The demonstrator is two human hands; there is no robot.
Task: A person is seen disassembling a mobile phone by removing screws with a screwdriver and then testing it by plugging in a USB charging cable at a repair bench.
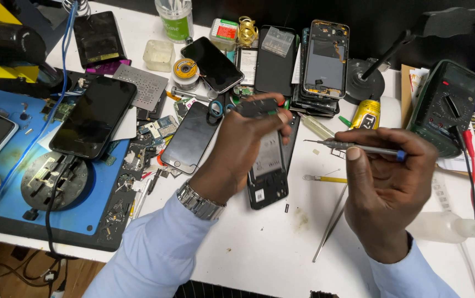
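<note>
Holding a slim grey metal screwdriver (353, 147) level, the right hand (389, 187) pinches it between thumb and fingers above the white desk (259, 248).
The left hand (243, 146) has its fingers closed on a small dark flat part (257, 106), over an opened black phone (268, 176) lying on the desk, with long metal tweezers (330, 223) just beside.

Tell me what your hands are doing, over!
Left hand grips a small dark part over the open phone. Right hand holds a screwdriver, tip left. Tweezers lie close by.
</note>
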